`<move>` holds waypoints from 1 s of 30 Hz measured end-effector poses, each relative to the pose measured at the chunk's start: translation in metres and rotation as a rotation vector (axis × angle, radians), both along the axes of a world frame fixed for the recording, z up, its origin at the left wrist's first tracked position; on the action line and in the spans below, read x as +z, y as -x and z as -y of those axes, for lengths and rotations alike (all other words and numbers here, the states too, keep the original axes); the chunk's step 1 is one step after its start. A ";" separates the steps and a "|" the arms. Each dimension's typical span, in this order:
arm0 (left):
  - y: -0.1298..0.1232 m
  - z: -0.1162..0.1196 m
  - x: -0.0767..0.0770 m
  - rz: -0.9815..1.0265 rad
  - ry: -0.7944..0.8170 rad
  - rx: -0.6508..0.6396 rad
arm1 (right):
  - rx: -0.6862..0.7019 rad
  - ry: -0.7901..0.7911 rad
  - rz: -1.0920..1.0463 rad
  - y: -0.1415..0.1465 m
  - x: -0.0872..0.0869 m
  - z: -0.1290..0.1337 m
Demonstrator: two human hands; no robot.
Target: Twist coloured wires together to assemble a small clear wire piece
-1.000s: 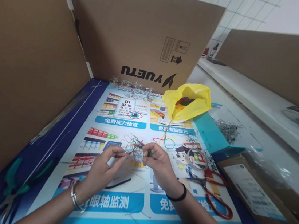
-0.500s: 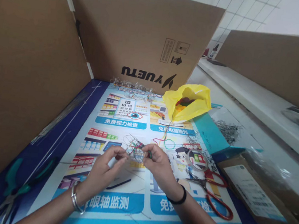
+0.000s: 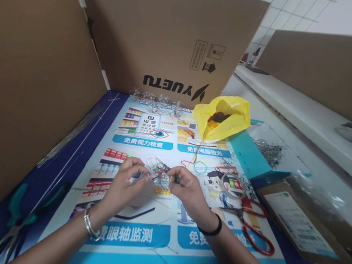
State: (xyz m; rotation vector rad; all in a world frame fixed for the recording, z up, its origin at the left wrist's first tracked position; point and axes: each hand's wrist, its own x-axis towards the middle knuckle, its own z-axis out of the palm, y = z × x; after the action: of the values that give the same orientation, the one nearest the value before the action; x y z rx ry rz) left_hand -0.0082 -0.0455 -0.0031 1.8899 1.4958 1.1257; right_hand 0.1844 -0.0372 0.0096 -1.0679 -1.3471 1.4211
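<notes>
A small loose tangle of thin wire (image 3: 158,174), with red and green thread in it, sits between my hands above the printed sheet. My right hand (image 3: 187,192) pinches its right side between thumb and fingers; a bit of dark green shows at the fingertips. At its left edge, my left hand (image 3: 129,180) has thumb and index finger closed on the wire. Single strands are too fine to follow. Coloured thread (image 3: 198,166) lies in loops beyond my right hand and runs up to a yellow bag (image 3: 241,117) with red and orange material inside.
Red-handled scissors (image 3: 248,226) and a tape roll (image 3: 233,186) lie on the right, green-handled pliers (image 3: 19,215) at lower left. Wire pieces (image 3: 158,101) are heaped by the back cardboard wall (image 3: 128,26). A cardboard box (image 3: 300,226) stands at right, near more wire (image 3: 269,151).
My left hand has risen slightly, with its fingers now higher against the tangle's left side. The right hand keeps its pinch, and the tangle has turned a little.
</notes>
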 end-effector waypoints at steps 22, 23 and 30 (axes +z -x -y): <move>-0.002 0.004 -0.002 0.307 0.179 -0.203 | -0.111 -0.190 0.431 0.001 -0.002 -0.001; -0.001 0.004 -0.003 0.309 0.163 -0.205 | -0.114 -0.201 0.444 0.001 -0.002 -0.001; -0.002 0.005 -0.005 0.287 0.084 -0.194 | -0.124 -0.236 0.499 0.002 -0.004 -0.002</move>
State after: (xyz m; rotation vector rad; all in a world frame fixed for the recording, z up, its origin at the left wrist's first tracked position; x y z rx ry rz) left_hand -0.0063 -0.0505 -0.0084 1.6926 1.1590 1.1659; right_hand 0.1820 -0.0352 0.0059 -1.3717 -1.7139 0.9057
